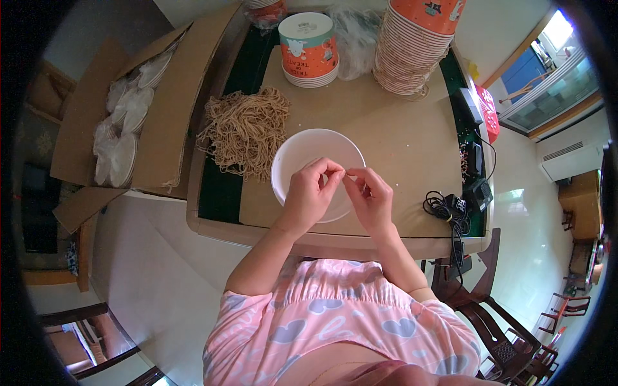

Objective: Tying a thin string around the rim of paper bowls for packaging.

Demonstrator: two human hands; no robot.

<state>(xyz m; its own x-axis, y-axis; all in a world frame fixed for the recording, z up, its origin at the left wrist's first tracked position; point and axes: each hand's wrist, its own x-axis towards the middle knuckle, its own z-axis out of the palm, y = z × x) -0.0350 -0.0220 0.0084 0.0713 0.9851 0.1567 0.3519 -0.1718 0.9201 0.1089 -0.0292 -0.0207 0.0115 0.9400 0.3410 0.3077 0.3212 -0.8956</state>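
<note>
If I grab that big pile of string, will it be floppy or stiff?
The string would probably flop, since its thin strands bend and loop freely. It might come up in a tangled clump, because the strands cross over one another. It probably won't roll, as it lies in a loose, spread-out heap.

Between fingertips of left hand (308,194) and right hand (374,198): anything held there too small to tell. Part of white bowl (325,145) hidden behind both hands. Tall orange-topped stack (413,51) and smaller orange stack (265,13) cut off by top edge. White specks (397,184) on counter (222,232) too tiny to identify. Plastic-wrapped white items (123,157) partly hidden by cardboard box (174,116).
</note>
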